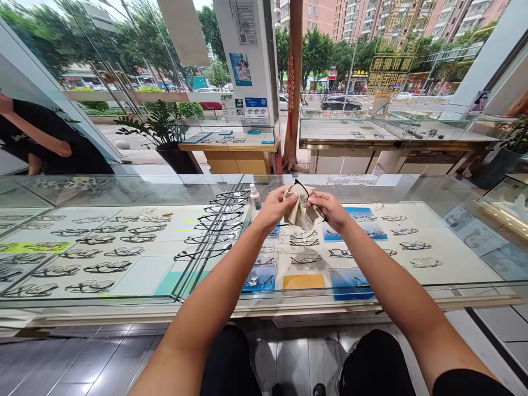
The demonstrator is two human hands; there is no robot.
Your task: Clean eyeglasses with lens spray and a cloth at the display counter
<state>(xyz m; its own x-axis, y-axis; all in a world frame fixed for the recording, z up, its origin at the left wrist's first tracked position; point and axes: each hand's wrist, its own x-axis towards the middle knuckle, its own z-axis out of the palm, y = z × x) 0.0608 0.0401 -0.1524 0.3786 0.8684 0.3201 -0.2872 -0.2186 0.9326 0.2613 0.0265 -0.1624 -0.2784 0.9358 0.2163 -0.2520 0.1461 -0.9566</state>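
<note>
Your left hand [275, 208] pinches the soft cloth [300, 213] around the glasses [307, 193], just right of the spray bottle [255, 197]. Your right hand [332, 210] grips the frame's side. They look light and fragile, so hold the rim, not the lenses.

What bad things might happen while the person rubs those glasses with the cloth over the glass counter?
1. The glasses are held up in the air by the left hand and right hand; if they slip, they might hit the glass counter.
2. The cloth is bunched around the thin frame, so a hard squeeze may bend it.
3. The small bottle stands close to the left hand; a nudge might tip it.
</note>
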